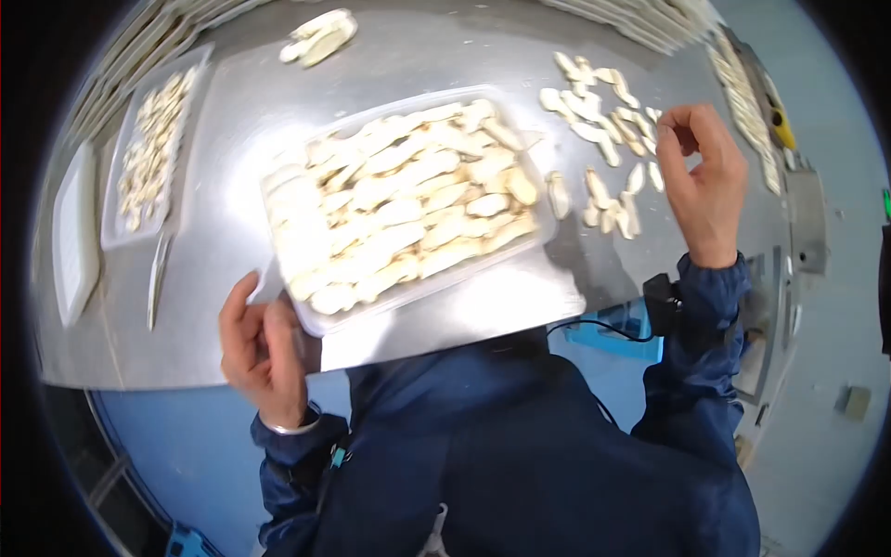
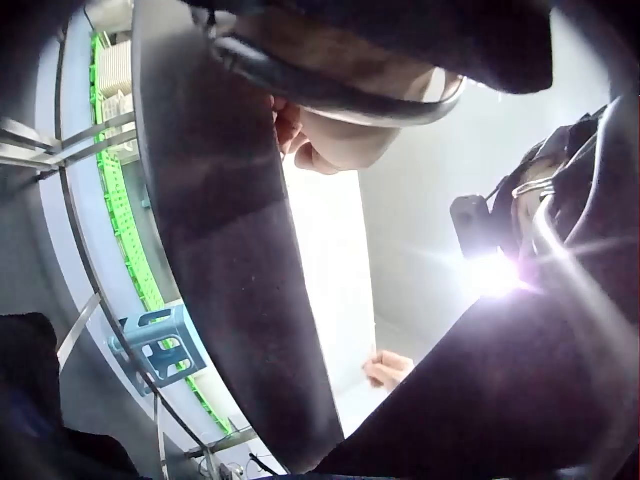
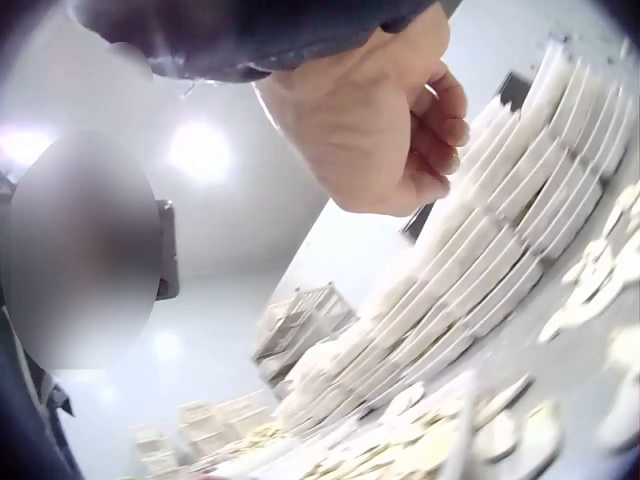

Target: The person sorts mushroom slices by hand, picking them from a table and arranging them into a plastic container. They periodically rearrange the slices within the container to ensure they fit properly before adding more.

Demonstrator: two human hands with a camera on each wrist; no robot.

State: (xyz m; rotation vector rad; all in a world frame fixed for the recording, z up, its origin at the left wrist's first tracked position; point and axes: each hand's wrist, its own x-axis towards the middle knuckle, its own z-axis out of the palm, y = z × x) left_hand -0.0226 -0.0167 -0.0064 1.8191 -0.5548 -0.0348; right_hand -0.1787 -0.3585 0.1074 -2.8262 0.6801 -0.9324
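Observation:
Pale, elongated slices lie in overlapping rows in a clear plastic tray (image 1: 295, 295) on the metal table. My left hand (image 1: 264, 348) is beside the tray's lower left corner, its fingers loosely bent and holding nothing; whether it touches the tray is unclear. Above the table's right side is my right hand (image 1: 705, 181), next to loose slices (image 1: 585, 107), its fingers loosely curved. In the right wrist view, nothing shows in the fingers of this hand (image 3: 385, 135). The left wrist view shows part of my left hand (image 2: 335, 140) at the table edge.
Farther left are a second tray with smaller slices (image 1: 148, 153), a white lid or tray (image 1: 74, 237) and a knife-like tool (image 1: 158, 278). A few larger slices (image 1: 320, 37) lie behind the main tray. Stacked white trays (image 3: 480, 240) line the back; a metal table edge (image 1: 413, 353) is in front.

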